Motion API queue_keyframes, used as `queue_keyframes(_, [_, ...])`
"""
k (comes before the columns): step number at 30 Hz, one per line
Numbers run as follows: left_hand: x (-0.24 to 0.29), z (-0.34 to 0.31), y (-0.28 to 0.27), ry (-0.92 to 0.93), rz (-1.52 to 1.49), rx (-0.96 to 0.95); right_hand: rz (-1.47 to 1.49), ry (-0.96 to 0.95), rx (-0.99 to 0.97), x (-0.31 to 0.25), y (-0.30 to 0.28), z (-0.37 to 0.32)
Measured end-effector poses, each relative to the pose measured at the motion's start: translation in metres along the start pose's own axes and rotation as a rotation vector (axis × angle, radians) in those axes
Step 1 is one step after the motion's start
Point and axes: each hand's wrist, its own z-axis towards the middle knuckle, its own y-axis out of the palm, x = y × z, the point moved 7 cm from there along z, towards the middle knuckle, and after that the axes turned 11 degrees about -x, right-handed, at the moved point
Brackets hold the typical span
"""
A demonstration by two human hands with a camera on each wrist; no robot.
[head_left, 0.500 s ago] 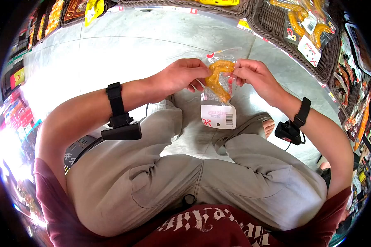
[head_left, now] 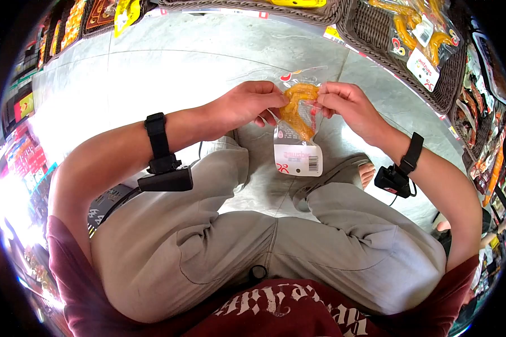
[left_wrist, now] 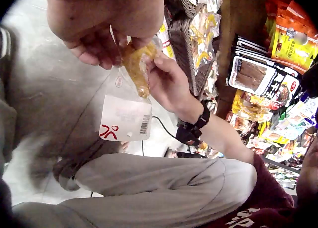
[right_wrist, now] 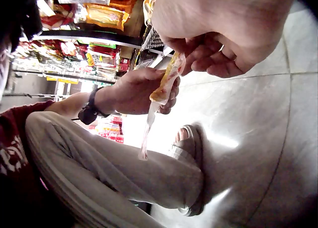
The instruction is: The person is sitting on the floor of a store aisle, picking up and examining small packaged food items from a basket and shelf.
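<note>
Packet hangs lengthwise, label end down; left hand, right hand pinch sides.

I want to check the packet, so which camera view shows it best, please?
The head view: the packet faces the camera, its yellow food and white label both visible. The left wrist view shows the label, but the left hand hides part of the packet. The right wrist view shows the packet nearly edge-on.
</note>
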Motion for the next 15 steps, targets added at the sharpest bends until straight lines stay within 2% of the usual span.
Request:
queue_keyframes(9, [0.000, -0.002, -0.005, 0.025, 0.000, 0.105, 0.016, 0.008, 0.051, -0.002, -0.003, 0.002])
queue_keyframes(12, [0.007, -0.005, -0.001, 0.057, 0.048, 0.056, 0.035, -0.009, 0.008, -0.011, 0.006, 0.002])
queue_keyframes(14, [0.015, -0.007, 0.010, 0.129, 0.010, -0.077, 0.075, -0.017, -0.028, -0.024, 0.018, -0.002])
queue_keyframes(15, [0.015, -0.007, 0.009, 0.125, 0.007, -0.076, 0.079, -0.015, -0.030, -0.027, 0.021, -0.002])
